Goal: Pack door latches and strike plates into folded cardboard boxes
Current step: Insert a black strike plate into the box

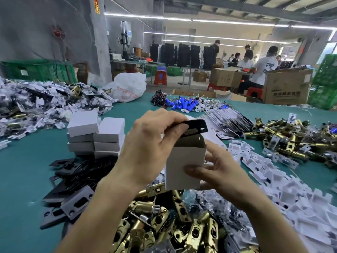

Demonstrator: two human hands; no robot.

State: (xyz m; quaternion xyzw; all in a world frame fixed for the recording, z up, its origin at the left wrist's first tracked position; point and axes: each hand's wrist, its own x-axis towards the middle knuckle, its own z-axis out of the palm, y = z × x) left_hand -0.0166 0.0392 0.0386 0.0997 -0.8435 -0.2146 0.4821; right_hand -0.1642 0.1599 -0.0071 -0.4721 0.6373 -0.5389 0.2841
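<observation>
At the centre of the frame the right hand (217, 172) grips an upright white box (184, 167) with its top open. The left hand (145, 145) pinches a black strike plate (196, 126) just above the opening. Brass latches (164, 225) lie heaped at the bottom, closed boxes (94, 134) stacked left of centre.

We have one view only, from a camera worn on the head, looking forward and down across the green table (23, 172). It sits close above the table's near edge, where brass latches (164, 225) fill the bottom of the frame; beyond the table's far edge the workshop recedes, wide-angle bending the ceiling lights.
</observation>
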